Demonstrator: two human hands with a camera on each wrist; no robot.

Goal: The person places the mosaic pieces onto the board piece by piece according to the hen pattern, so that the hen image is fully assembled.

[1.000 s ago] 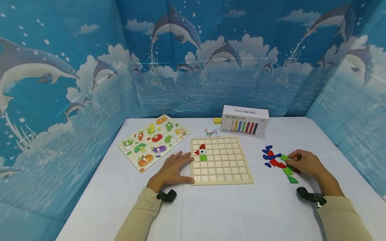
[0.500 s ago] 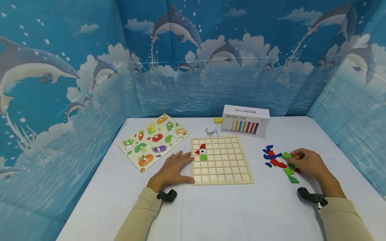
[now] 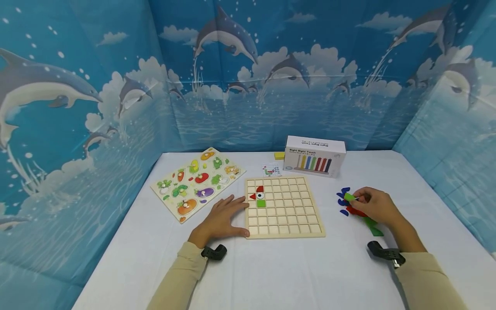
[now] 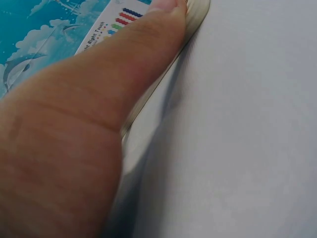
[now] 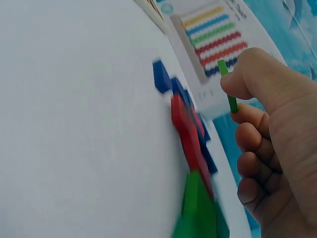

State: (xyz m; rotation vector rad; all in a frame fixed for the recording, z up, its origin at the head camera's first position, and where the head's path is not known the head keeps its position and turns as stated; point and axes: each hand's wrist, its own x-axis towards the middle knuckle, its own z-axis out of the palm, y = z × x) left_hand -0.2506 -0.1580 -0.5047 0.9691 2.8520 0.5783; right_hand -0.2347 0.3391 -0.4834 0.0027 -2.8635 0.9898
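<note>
A wooden grid board [image 3: 286,215] lies in the middle of the table. Several pieces sit in its upper left cells: a red quarter-round [image 3: 260,188], a red triangle [image 3: 253,196], an eye tile [image 3: 260,196] and a light green square [image 3: 261,203]. My left hand [image 3: 221,218] has its fingers spread, with index fingertip and thumb tip at the board's left edge. In the left wrist view the thumb [image 4: 143,44] reaches the board's corner. My right hand [image 3: 373,206] pinches a light green square tile [image 5: 232,99] between thumb and index finger, raised over the loose pieces.
Under and beside my right hand lie blue pieces [image 3: 344,212], red pieces [image 3: 355,211] and green pieces [image 3: 376,231]. A vegetable puzzle board [image 3: 199,185] lies at left. Behind the grid are a pattern card [image 3: 271,169], a yellow block [image 3: 279,155] and a white toy box [image 3: 314,156].
My right hand has moved left with the green square tile, from the right side of the loose pieces to above the blue and red ones. My left hand stays at the board.
</note>
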